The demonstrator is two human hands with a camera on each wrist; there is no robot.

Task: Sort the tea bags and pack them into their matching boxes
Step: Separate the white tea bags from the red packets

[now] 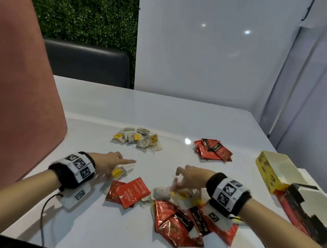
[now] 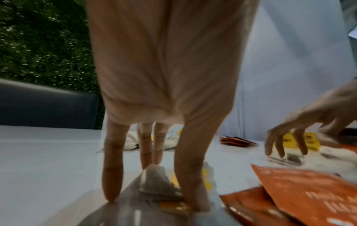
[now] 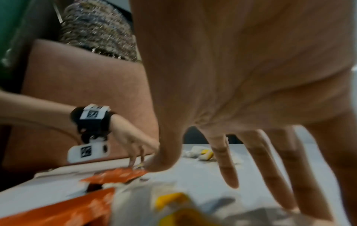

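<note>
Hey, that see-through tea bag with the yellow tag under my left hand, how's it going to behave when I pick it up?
The tea bag looks thin and mesh-like, so probably very light and floppy. Its yellow tag will likely dangle on its string. On the glossy table, it may slide under your left hand rather than lift; pinching a corner should help.

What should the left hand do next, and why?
Probably pinch the yellow-tagged tea bag under the left hand and carry it to the far pile of yellow-tagged bags: its straight fingers only touch it, with no grip yet.
</note>
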